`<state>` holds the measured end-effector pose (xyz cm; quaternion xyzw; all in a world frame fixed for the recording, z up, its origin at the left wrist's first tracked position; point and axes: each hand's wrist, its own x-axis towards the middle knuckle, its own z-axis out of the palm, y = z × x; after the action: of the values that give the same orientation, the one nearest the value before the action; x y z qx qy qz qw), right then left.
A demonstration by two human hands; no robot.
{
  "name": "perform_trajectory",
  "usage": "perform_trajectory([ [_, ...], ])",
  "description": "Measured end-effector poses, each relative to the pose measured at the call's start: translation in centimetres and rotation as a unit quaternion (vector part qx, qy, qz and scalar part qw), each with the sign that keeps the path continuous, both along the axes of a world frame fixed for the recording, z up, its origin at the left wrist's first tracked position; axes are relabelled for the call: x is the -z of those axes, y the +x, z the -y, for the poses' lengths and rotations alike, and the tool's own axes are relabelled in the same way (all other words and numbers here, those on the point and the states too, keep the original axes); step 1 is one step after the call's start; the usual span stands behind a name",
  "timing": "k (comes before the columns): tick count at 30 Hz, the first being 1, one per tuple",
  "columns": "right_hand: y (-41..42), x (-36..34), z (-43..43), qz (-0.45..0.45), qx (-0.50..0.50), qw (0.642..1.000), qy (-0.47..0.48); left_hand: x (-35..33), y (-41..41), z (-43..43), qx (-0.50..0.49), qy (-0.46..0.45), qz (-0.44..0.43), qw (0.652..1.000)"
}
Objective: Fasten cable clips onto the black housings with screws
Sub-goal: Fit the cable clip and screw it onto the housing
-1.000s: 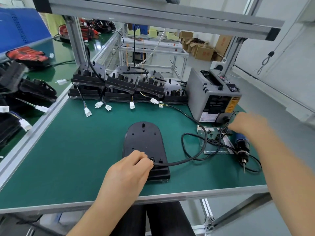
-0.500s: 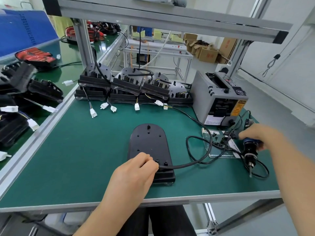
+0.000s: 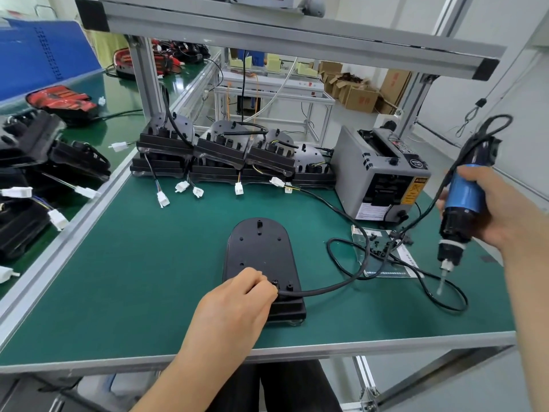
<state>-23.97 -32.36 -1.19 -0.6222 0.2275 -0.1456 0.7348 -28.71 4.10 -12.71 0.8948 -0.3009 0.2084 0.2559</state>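
Pinching black cable (image 3: 326, 288) at near end of black housing (image 3: 258, 248) with curled left hand (image 3: 237, 304); gripping blue electric screwdriver (image 3: 463, 197) in right hand (image 3: 505, 215). Judging housing light, rigid, slide-prone.

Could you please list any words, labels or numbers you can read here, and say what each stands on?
Nothing reads clearly.
Yellow label on the grey machine: blurred.
White label on the same machine: too small.
Red print on the boxes: blurred.
Print on the sheet: too small.
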Motion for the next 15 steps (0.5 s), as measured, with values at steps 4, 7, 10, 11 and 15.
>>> perform_trajectory([
  [4, 0.0, -0.7, -4.3, 0.059, -0.027, 0.998, -0.012, 0.0, -0.1, 0.0, -0.005, -0.005, -0.008, 1.000],
  [7, 0.2, -0.7, -7.7, 0.104, -0.056, 0.992, 0.046, -0.1, -0.1, 0.0, -0.001, -0.005, -0.008, 1.000],
  [10, 0.8, -0.2, -11.1, 0.160, -0.082, 0.976, 0.119, -0.1, -0.1, 0.1, 0.002, 0.001, -0.007, 1.000],
  [11, 1.1, 0.1, -12.3, 0.173, -0.089, 0.972, 0.134, -0.1, -0.1, 0.1, 0.000, -0.001, -0.012, 1.000],
  [15, 1.8, 1.2, -16.3, 0.202, -0.109, 0.959, 0.169, 0.0, -0.1, 0.0, -0.001, -0.003, -0.018, 1.000],
])
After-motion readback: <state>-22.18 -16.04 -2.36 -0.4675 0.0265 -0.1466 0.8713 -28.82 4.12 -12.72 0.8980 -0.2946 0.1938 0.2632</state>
